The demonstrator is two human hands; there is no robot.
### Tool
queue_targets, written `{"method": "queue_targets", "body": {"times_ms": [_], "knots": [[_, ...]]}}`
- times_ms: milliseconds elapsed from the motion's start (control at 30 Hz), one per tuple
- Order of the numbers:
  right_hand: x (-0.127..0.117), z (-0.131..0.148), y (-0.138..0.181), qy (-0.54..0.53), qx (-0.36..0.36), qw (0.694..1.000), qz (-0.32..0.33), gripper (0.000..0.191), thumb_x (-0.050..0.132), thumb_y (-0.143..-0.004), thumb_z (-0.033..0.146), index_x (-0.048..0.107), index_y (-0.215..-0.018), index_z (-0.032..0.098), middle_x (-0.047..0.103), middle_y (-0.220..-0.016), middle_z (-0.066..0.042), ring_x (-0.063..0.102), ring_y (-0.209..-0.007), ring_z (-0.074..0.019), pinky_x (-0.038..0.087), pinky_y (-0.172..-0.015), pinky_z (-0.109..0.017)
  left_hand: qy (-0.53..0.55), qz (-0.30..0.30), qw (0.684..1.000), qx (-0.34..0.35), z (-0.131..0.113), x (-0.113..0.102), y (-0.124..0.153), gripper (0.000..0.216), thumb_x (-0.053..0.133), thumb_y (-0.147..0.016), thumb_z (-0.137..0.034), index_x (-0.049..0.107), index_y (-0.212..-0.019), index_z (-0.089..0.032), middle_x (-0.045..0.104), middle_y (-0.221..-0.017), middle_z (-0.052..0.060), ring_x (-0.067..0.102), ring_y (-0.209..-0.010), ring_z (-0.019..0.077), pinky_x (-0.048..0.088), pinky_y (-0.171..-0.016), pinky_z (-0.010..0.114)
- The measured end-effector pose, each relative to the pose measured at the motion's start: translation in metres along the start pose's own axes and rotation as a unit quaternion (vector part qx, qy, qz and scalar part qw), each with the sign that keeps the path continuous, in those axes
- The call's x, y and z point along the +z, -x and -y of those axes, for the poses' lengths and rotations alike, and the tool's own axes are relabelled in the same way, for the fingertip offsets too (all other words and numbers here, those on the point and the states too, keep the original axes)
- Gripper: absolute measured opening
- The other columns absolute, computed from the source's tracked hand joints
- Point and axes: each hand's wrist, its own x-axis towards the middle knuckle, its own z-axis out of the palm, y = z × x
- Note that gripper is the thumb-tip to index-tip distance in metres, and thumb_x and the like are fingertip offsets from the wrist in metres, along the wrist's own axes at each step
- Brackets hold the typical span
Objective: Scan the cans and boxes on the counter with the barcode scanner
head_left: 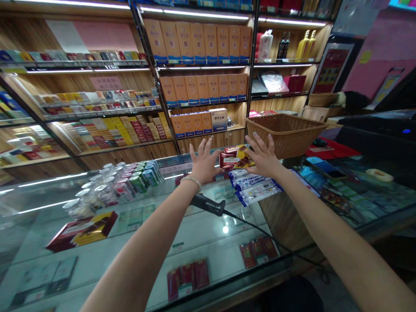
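A small red and yellow snack box [234,158] with chocolate bars pictured on it is at the far part of the glass counter, between my two hands. My left hand [204,162] is at its left side, fingers spread and thumb close to the box edge. On the other side, my right hand [264,158] has its fingers spread, with the thumb side at the box's right end. Whether either hand presses on the box I cannot tell. Blue and white packets [255,187] lie fanned out just in front of it. Under my left wrist is a black handheld scanner [208,204] with a cable.
Clear-lidded jars [94,190] and small tins [139,180] stand in rows at left. Red and yellow chocolate boxes [82,229] lie nearer. A wicker basket [286,132] stands behind my right hand; a phone [326,168] lies farther right. Stocked shelves [201,104] line the wall.
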Motion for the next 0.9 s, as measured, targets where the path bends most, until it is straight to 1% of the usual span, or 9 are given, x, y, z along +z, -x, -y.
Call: {"method": "queue_targets", "body": {"times_ms": [133, 267, 367, 533, 700, 800, 900], "knots": [[-0.016, 0.012, -0.013, -0.010, -0.008, 1.000, -0.002, 0.058, 0.072, -0.084, 0.049, 0.064, -0.132, 0.019, 0.022, -0.173, -0.013, 0.012, -0.160, -0.0401, -0.008, -0.126, -0.070, -0.013, -0.014, 1.000, -0.004, 0.013, -0.021, 0.010, 0.063, 0.080, -0.081, -0.048, 0.061, -0.139, -0.033, 0.019, -0.175, 0.012, 0.013, -0.161, 0.0372, -0.001, -0.124, 0.074], [-0.031, 0.029, -0.023, -0.018, -0.022, 1.000, -0.013, 0.059, 0.069, -0.086, 0.052, 0.063, -0.135, 0.019, 0.022, -0.174, -0.013, 0.009, -0.161, -0.0382, -0.009, -0.126, -0.068, -0.013, -0.012, 1.000, -0.018, 0.028, -0.042, 0.026, 0.064, 0.080, -0.080, -0.048, 0.060, -0.139, -0.035, 0.018, -0.175, 0.009, 0.012, -0.161, 0.0373, -0.003, -0.124, 0.073], [-0.040, 0.047, -0.029, -0.020, -0.033, 0.999, -0.029, 0.057, 0.068, -0.086, 0.051, 0.063, -0.134, 0.020, 0.025, -0.173, -0.012, 0.011, -0.161, -0.0377, -0.010, -0.127, -0.067, -0.019, -0.017, 0.999, -0.028, 0.042, -0.053, 0.044, 0.064, 0.080, -0.080, -0.049, 0.060, -0.139, -0.036, 0.018, -0.175, 0.007, 0.013, -0.161, 0.0379, -0.004, -0.125, 0.072], [-0.052, 0.087, -0.038, -0.031, -0.050, 0.997, -0.041, 0.056, 0.067, -0.087, 0.051, 0.063, -0.133, 0.020, 0.023, -0.173, -0.013, 0.012, -0.160, -0.0373, -0.013, -0.126, -0.065, -0.029, -0.030, 0.998, -0.045, 0.070, -0.068, 0.082, 0.067, 0.080, -0.079, -0.051, 0.059, -0.141, -0.037, 0.016, -0.176, 0.008, 0.011, -0.161, 0.0405, -0.009, -0.124, 0.072], [-0.061, 0.129, -0.050, -0.052, -0.062, 0.995, -0.049, 0.056, 0.066, -0.088, 0.052, 0.063, -0.133, 0.019, 0.025, -0.173, -0.014, 0.014, -0.160, -0.0379, -0.015, -0.126, -0.063, -0.052, -0.031, 0.995, -0.075, 0.097, -0.083, 0.120, 0.066, 0.079, -0.080, -0.052, 0.059, -0.141, -0.038, 0.015, -0.176, 0.008, 0.011, -0.161, 0.0398, -0.007, -0.125, 0.071], [-0.061, 0.149, -0.056, -0.066, -0.068, 0.994, -0.055, 0.058, 0.064, -0.088, 0.056, 0.063, -0.133, 0.020, 0.026, -0.172, -0.013, 0.014, -0.160, -0.0380, -0.015, -0.126, -0.063, -0.055, -0.022, 0.994, -0.089, 0.110, -0.089, 0.137, 0.066, 0.079, -0.080, -0.054, 0.058, -0.142, -0.038, 0.014, -0.176, 0.010, 0.009, -0.162, 0.0400, -0.005, -0.124, 0.072], [-0.060, 0.164, -0.060, -0.075, -0.074, 0.993, -0.057, 0.060, 0.064, -0.088, 0.058, 0.063, -0.134, 0.019, 0.028, -0.172, -0.014, 0.014, -0.160, -0.0368, -0.016, -0.126, -0.062, -0.057, -0.023, 0.993, -0.099, 0.119, -0.091, 0.150, 0.066, 0.079, -0.080, -0.054, 0.059, -0.141, -0.037, 0.015, -0.176, 0.010, 0.010, -0.162, 0.0405, -0.004, -0.124, 0.072]]}}
